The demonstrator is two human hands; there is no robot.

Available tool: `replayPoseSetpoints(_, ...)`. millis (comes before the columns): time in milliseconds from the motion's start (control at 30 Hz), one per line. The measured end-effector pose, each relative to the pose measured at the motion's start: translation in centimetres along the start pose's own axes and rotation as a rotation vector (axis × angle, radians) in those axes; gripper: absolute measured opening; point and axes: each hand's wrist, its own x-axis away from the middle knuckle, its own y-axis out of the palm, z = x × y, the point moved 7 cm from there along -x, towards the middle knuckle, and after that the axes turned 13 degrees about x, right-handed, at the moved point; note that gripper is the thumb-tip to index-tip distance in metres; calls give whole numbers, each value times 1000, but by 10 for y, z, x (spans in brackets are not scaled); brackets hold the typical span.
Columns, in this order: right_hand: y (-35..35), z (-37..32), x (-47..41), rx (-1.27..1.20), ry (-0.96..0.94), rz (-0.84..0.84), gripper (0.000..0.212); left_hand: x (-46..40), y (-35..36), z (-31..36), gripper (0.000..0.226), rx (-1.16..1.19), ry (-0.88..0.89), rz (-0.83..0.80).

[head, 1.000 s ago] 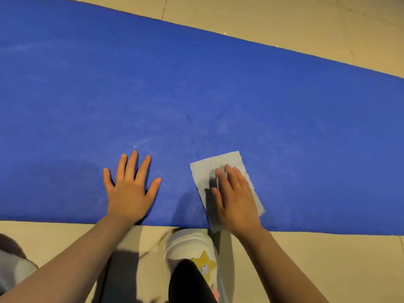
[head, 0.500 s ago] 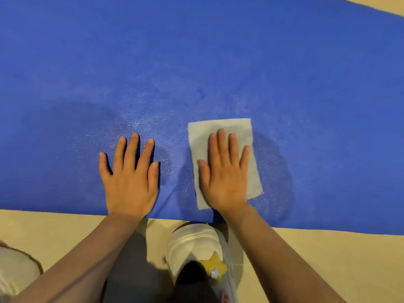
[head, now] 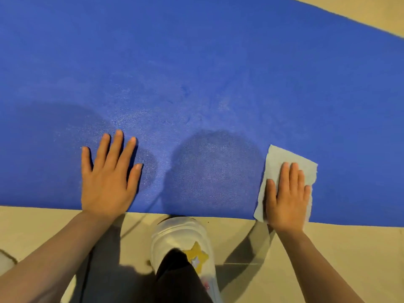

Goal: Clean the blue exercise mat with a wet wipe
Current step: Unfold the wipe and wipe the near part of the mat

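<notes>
While the blue mat lies flat on the tan floor, left hand rests on it, fingers spread; right hand, fingers straight, presses the wet wipe at the mat's near edge.

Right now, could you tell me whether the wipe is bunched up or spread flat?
Spread flat: the wipe lies open on the mat under the right hand, its corners showing.
</notes>
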Motion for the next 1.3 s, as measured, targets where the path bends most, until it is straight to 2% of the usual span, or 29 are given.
replayPoseSetpoints(67, 2, -7, 7, -11, 95, 0, 74, -1, 0, 1, 55, 8, -13, 17)
replayPoseSetpoints(133, 0, -38, 10, -39, 64, 18, 75, 0, 0, 2, 55, 8, -4, 21)
replayPoseSetpoints(200, -6, -86, 13, -43, -115, 66, 70, 0, -1, 1, 54, 14, -3, 31)
replayPoseSetpoints(400, -25, -246, 34, -43, -858, 181, 59, 0, -2, -3, 56, 70, -42, 3)
replayPoseSetpoints(467, -29, -252, 16, -33, -980, 202, 59, -2, -3, -4, 55, 123, -57, -2)
replayPoseSetpoints(500, -29, -243, -2, -33, -970, 202, 60, -3, -4, -6, 54, 166, -82, -3)
replayPoseSetpoints(533, -29, -225, -24, -41, -894, 185, 62, -4, -7, -7, 54, 219, -120, 3)
replayPoseSetpoints(600, -32, -168, -75, -68, -580, 164, 69, -10, -13, -7, 53, 314, -190, 42)
replayPoseSetpoints(667, -32, -102, -118, -53, -250, 99, 77, -19, -18, -5, 51, 322, -224, 103)
replayPoseSetpoints(733, -33, -54, -139, -30, 20, 6, 73, -37, -20, -3, 52, 299, -251, 162)
replayPoseSetpoints(800, -33, -47, -149, -65, 213, -11, 66, -60, -17, -5, 54, 285, -304, 196)
replayPoseSetpoints(867, -33, -71, -151, -48, 298, 34, 69, -80, -8, -3, 55, 249, -349, 197)
replayPoseSetpoints(933, -34, -127, -150, -59, 152, 107, 78, -93, 1, -2, 55, 189, -385, 200)
replayPoseSetpoints(1067, -50, -268, -126, -42, -310, 299, 66, -94, 8, -5, 55, 113, -410, 204)
replayPoseSetpoints(1133, -54, -318, -115, -24, -550, 282, 65, -93, 8, -6, 55, 110, -402, 230)
replayPoseSetpoints(1233, -60, -322, -135, -82, -760, 287, 64, -95, 8, -6, 55, 74, -391, 260)
replayPoseSetpoints(1300, -61, -286, -166, -63, -733, 261, 66, -95, 7, -5, 56, 79, -387, 279)
